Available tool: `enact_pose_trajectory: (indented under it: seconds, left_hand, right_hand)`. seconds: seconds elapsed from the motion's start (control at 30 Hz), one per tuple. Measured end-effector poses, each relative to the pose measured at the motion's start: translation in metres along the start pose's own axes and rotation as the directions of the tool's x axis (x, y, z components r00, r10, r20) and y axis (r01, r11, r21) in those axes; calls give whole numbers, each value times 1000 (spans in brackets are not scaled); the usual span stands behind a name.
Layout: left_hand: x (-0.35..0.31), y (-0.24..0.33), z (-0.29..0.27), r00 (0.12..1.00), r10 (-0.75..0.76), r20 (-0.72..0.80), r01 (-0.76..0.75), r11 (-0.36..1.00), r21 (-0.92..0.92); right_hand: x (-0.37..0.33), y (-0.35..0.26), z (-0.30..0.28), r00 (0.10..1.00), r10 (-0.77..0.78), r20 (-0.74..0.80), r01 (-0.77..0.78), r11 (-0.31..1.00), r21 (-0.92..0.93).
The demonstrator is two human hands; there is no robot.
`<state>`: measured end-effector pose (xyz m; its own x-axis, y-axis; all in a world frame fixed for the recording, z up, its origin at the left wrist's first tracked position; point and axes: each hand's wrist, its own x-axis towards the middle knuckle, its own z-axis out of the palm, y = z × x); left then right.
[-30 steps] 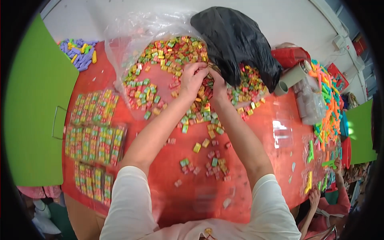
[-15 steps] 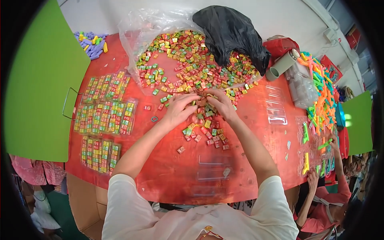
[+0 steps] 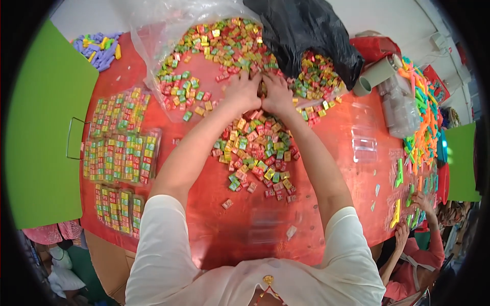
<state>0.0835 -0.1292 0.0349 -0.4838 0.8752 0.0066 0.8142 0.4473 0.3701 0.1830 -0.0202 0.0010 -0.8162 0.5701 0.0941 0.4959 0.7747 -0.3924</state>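
Note:
My left hand (image 3: pixel 244 93) and my right hand (image 3: pixel 277 94) lie side by side on a large pile of small red, yellow and green packets (image 3: pixel 232 43). Both hands have their fingers stretched forward and apart, with the tips partly lost among the packets. No grip on any single packet shows. Between my forearms, a looser heap of the same packets (image 3: pixel 255 148) spreads toward me over the red tabletop (image 3: pixel 316 224). Beneath the far pile lies a clear plastic bag (image 3: pixel 148 56), and a black plastic bag (image 3: pixel 306 30) covers part of its right side.
Clear trays filled with packets (image 3: pixel 115 158) lie in rows at left, beside a green panel (image 3: pixel 46 132). Purple and yellow pieces (image 3: pixel 99 51) sit behind them. Clear moulded trays (image 3: pixel 364 143), a grey-green cylinder (image 3: pixel 375 76) and coloured plastic pieces (image 3: pixel 426 117) occupy the right. A co-worker's hands (image 3: pixel 421 203) handle pieces there.
Both hands have moved forward from the near edge of the pile into it. More packets now lie between my forearms, and the near heap is larger. The whole view has shifted slightly.

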Motion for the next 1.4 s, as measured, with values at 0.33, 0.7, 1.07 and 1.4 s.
enact_pose_trajectory:
  seconds: [0.33, 0.7, 1.07, 1.4]
  left_hand:
    - [-40, 4, -14, 999, -8, 50, 50, 314, -948]
    - [-202, -13, 20, 858, 383, -343, -483, 829, -281]
    - [-316, -5, 17, 850, 527, -6, -520, 841, 153]
    - [-254, 40, 38, 895, 434, 100, -445, 886, 135]
  right_hand:
    - [-40, -28, -32, 953, 134, 271, -266, -55, 962]
    - [-192, -47, -13, 913, -385, -136, 402, 792, 460]
    - [-282, -4, -55, 863, -504, 35, 500, 842, -204]
    - [-265, 19, -43, 935, -339, -107, 309, 924, -226]
